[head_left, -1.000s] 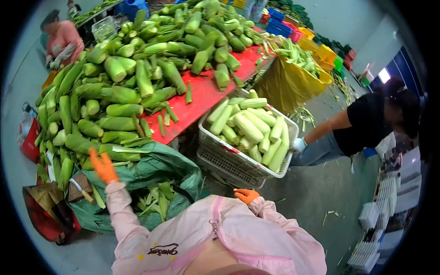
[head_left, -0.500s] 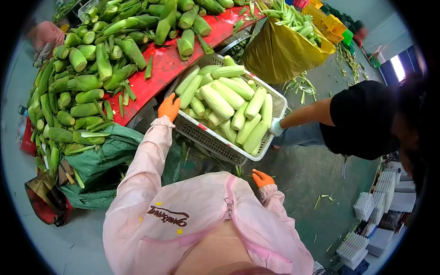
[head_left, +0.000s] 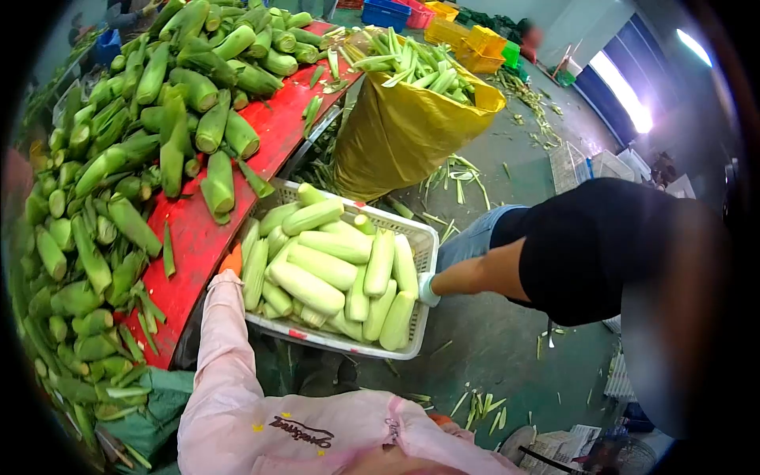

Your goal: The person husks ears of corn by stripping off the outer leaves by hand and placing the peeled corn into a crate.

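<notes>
Pink jacket (head_left: 317, 431): nearest to us, its left sleeve stretched out toward the crate
Right grip (head_left: 442, 419): low in front of the jacket, only a sliver of orange glove showing, so we cannot tell how far open it is or what it has hold of
Leaf scraps (head_left: 483, 408): scattered on the floor (head_left: 507, 348), just to the right of our right grip
Green bag (head_left: 162, 404): at the near end of the tabletop, partly under the corn there
Left grip (head_left: 230, 260): in an orange glove, closed on the rim at the crate's left end, its fingers partly hidden from us
White crate (head_left: 425, 245): just beside the right edge of the tabletop, tilted a little in our view
Trimmed corn ears (head_left: 317, 269): pale green, heaped in the crate from left edge to right edge
Co-worker's gloved hand (head_left: 428, 290): at the crate's right edge, opposite our left grip
Tabletop (head_left: 194, 253): red, running away from us on our left
Leafy corn ears (head_left: 214, 127): piled over the tabletop's left side, a few near its right edge
Yellow sack (head_left: 388, 150): beyond the crate's far edge, leaf strips (head_left: 431, 75) brimming at its mouth
Yellow bins (head_left: 475, 47): farther off, past the sack
</notes>
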### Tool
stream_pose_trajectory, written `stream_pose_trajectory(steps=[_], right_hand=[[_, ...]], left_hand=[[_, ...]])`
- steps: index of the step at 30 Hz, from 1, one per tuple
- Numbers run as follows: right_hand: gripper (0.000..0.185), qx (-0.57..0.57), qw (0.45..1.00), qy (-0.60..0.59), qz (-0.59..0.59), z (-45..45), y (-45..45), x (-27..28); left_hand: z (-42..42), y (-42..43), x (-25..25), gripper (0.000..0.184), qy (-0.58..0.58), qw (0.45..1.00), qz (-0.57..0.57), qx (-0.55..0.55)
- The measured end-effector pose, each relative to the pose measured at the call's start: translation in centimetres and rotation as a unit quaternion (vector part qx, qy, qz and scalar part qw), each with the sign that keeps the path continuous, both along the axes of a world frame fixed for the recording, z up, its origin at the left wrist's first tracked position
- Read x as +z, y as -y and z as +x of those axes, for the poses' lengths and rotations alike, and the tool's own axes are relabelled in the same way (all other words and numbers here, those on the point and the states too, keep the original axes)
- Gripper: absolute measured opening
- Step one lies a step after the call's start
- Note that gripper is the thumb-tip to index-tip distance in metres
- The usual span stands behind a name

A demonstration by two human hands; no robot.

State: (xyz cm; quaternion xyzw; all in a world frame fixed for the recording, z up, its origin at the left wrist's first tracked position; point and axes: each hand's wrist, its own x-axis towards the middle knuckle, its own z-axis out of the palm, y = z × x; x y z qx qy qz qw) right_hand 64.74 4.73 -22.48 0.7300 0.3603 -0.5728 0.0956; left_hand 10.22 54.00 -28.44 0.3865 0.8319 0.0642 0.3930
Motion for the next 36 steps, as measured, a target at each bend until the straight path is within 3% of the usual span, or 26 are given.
stream_pose_trajectory(steps=[7,11,14,16,19,22,27,30,31,32,33,34,36], right_hand=[[0.057,-0.121,0.993,-0.018,0.005,-2.0,2.6,-7.5],[0.054,-0.302,0.936,-0.172,0.051,-5.3,-2.3,0.6],[0.051,-0.331,0.933,-0.099,0.107,-7.5,-3.0,2.2],[0.051,-0.296,0.952,-0.021,0.073,-7.9,-2.1,2.1],[0.055,-0.231,0.973,0.022,0.011,-8.5,-0.3,3.6],[0.056,-0.189,0.981,0.026,-0.026,-7.8,2.5,1.5],[0.058,-0.152,0.987,0.022,0.037,-7.8,6.2,-4.3],[0.059,-0.138,0.979,0.058,0.138,-8.5,7.1,-8.7],[0.050,-0.114,0.982,0.064,0.136,-9.5,2.2,-0.6],[0.050,-0.215,0.972,0.035,0.090,-10.3,-1.0,4.3],[0.049,-0.154,0.964,0.011,0.218,-9.4,0.2,3.2],[0.047,-0.291,0.939,-0.031,0.183,-9.9,-0.7,6.1],[0.046,-0.354,0.920,-0.042,0.165,-9.8,0.0,8.9]], left_hand=[[-0.5,-4.4,-3.3,0.077,0.113,0.993,-0.019,-0.034],[-0.7,-4.9,-4.4,0.073,0.193,0.980,-0.009,-0.042],[-0.4,-5.0,-5.2,0.071,0.260,0.964,0.007,-0.049],[-0.7,-3.8,-5.5,0.069,0.319,0.947,0.023,-0.044],[-1.1,-0.4,-5.8,0.066,0.430,0.900,0.070,-0.026],[-0.4,2.1,-6.1,0.064,0.531,0.840,0.109,-0.021],[3.5,4.6,-2.9,0.051,0.585,0.806,0.062,0.056],[4.7,4.5,-12.0,0.050,0.613,0.783,0.093,0.038],[6.0,4.3,-13.9,0.049,0.614,0.780,0.099,0.071],[7.0,3.7,-14.6,0.048,0.600,0.794,0.073,0.070],[8.5,3.8,-13.4,0.046,0.609,0.790,0.055,0.039],[10.1,3.9,-11.7,0.044,0.618,0.785,0.037,0.008],[13.2,4.7,-9.9,0.044,0.620,0.784,0.008,-0.019]])
